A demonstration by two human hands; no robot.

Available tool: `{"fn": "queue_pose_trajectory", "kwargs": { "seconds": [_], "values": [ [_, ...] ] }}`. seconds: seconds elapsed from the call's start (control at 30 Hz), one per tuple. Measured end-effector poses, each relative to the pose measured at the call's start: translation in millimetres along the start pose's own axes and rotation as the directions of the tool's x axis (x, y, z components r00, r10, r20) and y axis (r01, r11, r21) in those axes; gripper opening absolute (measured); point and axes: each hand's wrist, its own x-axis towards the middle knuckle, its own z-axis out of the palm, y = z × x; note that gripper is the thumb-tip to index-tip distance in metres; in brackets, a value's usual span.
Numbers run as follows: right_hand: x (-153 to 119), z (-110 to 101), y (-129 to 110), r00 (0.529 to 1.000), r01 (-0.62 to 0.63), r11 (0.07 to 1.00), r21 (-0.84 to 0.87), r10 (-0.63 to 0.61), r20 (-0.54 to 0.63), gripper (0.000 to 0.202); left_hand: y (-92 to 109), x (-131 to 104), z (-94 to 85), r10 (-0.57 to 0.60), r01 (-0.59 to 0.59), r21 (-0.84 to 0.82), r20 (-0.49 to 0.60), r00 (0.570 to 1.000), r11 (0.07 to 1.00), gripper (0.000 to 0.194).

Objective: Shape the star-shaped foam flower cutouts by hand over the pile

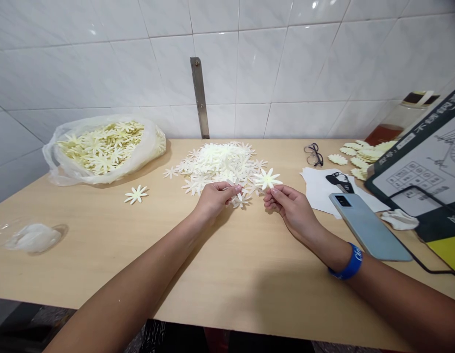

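My right hand (pixel 291 208) pinches a pale yellow flower cutout (pixel 267 180) by one petal, between thumb and fingers. To its left, my left hand (pixel 217 196) is closed with thumb against forefinger, at the front edge of the pile. White petals show right by its fingertips, but I cannot make out whether it grips one of them. Behind both hands spreads a heap of white flower cutouts (pixel 218 164). A single pale yellow flower cutout (pixel 136 194) lies apart on the table, left of my left hand.
A plastic bag (pixel 154 139) of yellowish flower cutouts stands back left; a clear dish with white paste (pixel 34 238) lies front left. On the right are eyeglasses (pixel 314 154), paper (pixel 314 193), a phone (pixel 369 226), leaf-shaped pieces (pixel 370 154) and a printed box (pixel 426 162).
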Motion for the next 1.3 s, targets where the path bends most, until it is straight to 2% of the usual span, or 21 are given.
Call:
{"fn": "queue_pose_trajectory", "kwargs": {
  "seconds": [0.17, 0.3, 0.53, 0.63, 0.73, 0.87, 0.97, 1.07, 1.13, 1.2, 1.3],
  "values": [
    [-0.7, 0.8, -0.5, 1.0, 0.001, 1.0, -0.02, -0.001, 0.001, 0.034, -1.0, -1.2, 2.7, -0.047, 0.046, -0.075, -0.008, 0.999, 0.996, 0.033],
    [-0.1, 0.1, 0.8, 1.0, -0.003, 1.0, -0.017, 0.003, 0.004, 0.035, -2.5, -0.7, 3.5, -0.042, 0.039, -0.115, -0.029, 0.999, 0.993, 0.032],
    [0.5, 0.1, 2.0, 1.0, -0.002, 1.0, -0.012, 0.003, 0.026, 0.035, 0.9, -0.6, 6.6, -0.045, 0.046, -0.101, 0.008, 0.999, 0.994, 0.022],
    [0.8, -0.3, 3.0, 0.999, -0.011, 1.0, -0.011, 0.011, 0.037, 0.033, -1.5, 0.4, 5.2, -0.022, 0.025, -0.09, 0.033, 0.999, 0.996, 0.027],
    [1.0, -0.8, 3.4, 0.999, -0.013, 1.0, -0.021, 0.014, 0.042, 0.031, -3.4, 0.3, 3.1, -0.012, 0.013, -0.046, 0.008, 1.0, 0.999, 0.035],
    [0.4, 0.1, 1.5, 0.999, -0.008, 1.0, -0.016, 0.008, 0.038, 0.032, -2.1, -0.6, 1.5, 0.012, -0.007, 0.062, -0.092, 0.996, 0.998, 0.043],
    [-0.3, 0.8, 0.4, 0.999, -0.002, 1.0, -0.02, 0.003, 0.033, 0.032, -1.8, 1.0, -0.7, 0.065, -0.033, 0.192, -0.164, 0.984, 0.981, 0.051],
    [-0.2, 0.2, 1.4, 1.0, -0.003, 1.0, -0.031, 0.004, 0.03, 0.031, -4.1, 3.9, -4.0, 0.133, -0.081, 0.275, -0.177, 0.975, 0.958, 0.061],
    [0.3, -0.5, 2.6, 0.999, -0.007, 1.0, -0.028, 0.008, 0.031, 0.031, -5.9, 5.1, -5.9, 0.19, -0.131, 0.318, -0.16, 0.969, 0.939, 0.057],
    [0.8, -0.6, 3.2, 0.999, -0.011, 1.0, -0.021, 0.012, 0.032, 0.03, -7.0, 5.5, -6.7, 0.231, -0.173, 0.347, -0.133, 0.964, 0.922, 0.044],
    [0.7, 0.3, 2.2, 0.999, -0.014, 1.0, -0.019, 0.014, 0.033, 0.03, -7.3, 5.5, -6.3, 0.216, -0.169, 0.324, -0.115, 0.97, 0.931, 0.02]
  ]
}}
